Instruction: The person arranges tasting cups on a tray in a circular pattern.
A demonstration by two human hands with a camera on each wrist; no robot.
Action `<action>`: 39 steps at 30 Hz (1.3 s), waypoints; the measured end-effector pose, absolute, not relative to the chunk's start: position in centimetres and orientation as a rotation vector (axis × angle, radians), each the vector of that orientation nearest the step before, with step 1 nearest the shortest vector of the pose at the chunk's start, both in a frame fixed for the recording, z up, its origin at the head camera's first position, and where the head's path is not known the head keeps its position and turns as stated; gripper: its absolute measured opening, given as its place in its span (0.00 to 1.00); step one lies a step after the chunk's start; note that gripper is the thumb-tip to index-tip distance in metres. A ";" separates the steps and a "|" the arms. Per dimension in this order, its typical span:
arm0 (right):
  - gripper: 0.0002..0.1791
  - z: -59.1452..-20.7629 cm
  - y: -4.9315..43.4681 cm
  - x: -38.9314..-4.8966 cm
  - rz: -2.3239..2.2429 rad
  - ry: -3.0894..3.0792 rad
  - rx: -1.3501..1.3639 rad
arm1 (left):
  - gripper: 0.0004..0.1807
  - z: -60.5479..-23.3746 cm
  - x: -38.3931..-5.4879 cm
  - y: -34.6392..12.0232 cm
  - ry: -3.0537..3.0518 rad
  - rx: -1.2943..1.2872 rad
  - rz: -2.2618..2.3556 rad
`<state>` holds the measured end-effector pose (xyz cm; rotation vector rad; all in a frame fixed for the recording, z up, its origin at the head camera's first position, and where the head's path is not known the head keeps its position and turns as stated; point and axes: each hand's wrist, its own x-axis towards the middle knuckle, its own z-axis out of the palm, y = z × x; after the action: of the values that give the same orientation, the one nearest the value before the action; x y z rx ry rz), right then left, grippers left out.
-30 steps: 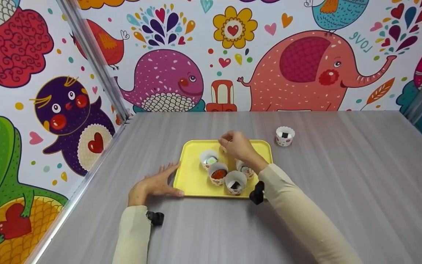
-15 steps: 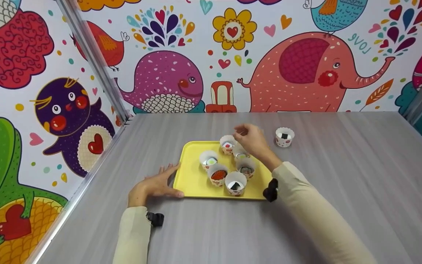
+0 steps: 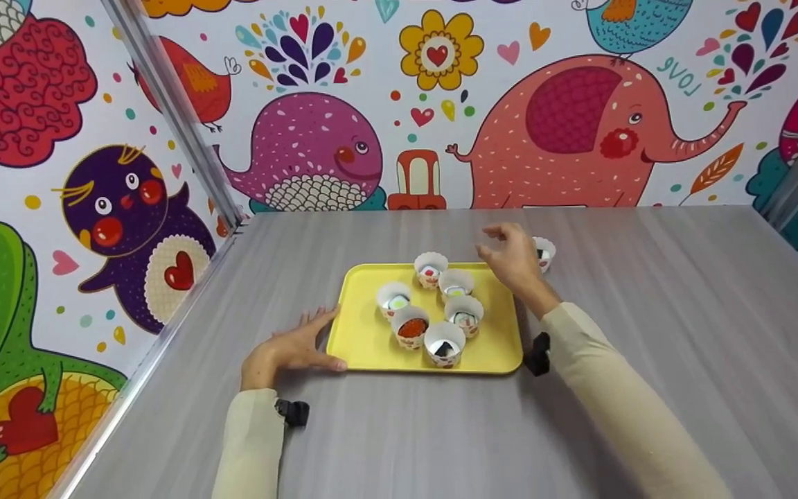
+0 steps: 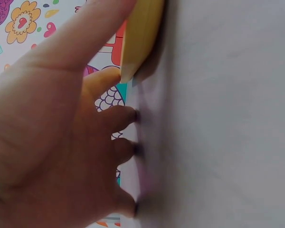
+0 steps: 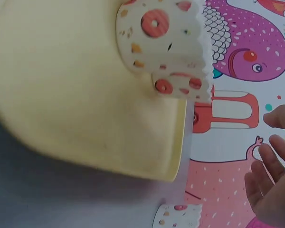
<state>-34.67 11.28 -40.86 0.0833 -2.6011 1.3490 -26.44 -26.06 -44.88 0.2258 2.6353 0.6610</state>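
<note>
A yellow tray (image 3: 364, 348) carries several printed paper cups, each with a small sushi-like piece inside. Among them are a cup with an orange-red piece (image 3: 411, 328), one with a black-and-white piece (image 3: 444, 345), and one with a red-dotted white piece (image 3: 431, 270) at the back. My left hand (image 3: 294, 348) spreads its thumb and fingers at the tray's left edge; in the left wrist view, thumb and index finger touch the tray's side (image 4: 141, 35). Holding nothing, my right hand (image 3: 513, 260) hovers beyond the tray's back right corner, partly covering a lone paper cup (image 3: 546, 254) on the table.
The grey table (image 3: 399, 436) extends around the tray. Behind it rises a cartoon-printed wall (image 3: 440, 138), with another printed wall (image 3: 39, 277) along the left side. In the right wrist view, the lone cup (image 5: 177, 217) stands apart from the tray.
My right hand has moved right from over the tray's back cups toward the lone cup, uncovering the cups beneath. My left hand has stayed at the tray's edge.
</note>
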 end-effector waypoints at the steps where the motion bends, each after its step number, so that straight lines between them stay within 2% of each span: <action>1: 0.22 -40.9 11.5 -34.8 1.319 -2.601 0.075 | 0.65 -44.9 -26.4 -26.1 2.636 0.230 0.660; 12: 0.31 -41.4 15.1 -35.7 1.128 -2.663 0.002 | 0.65 -44.9 -26.4 -26.4 2.643 0.250 0.655; 22: 0.39 -42.5 17.1 -35.9 1.090 -2.741 0.070 | 0.65 -44.7 -26.5 -26.6 2.646 0.245 0.672; 39: 0.43 -45.0 19.8 -36.5 1.378 -2.581 -0.013 | 0.65 -44.8 -26.5 -26.2 2.637 0.255 0.663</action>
<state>-36.48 19.78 -44.99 -0.0133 -2.5805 1.3779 -26.46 -26.23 -44.83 0.2551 2.6368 0.6634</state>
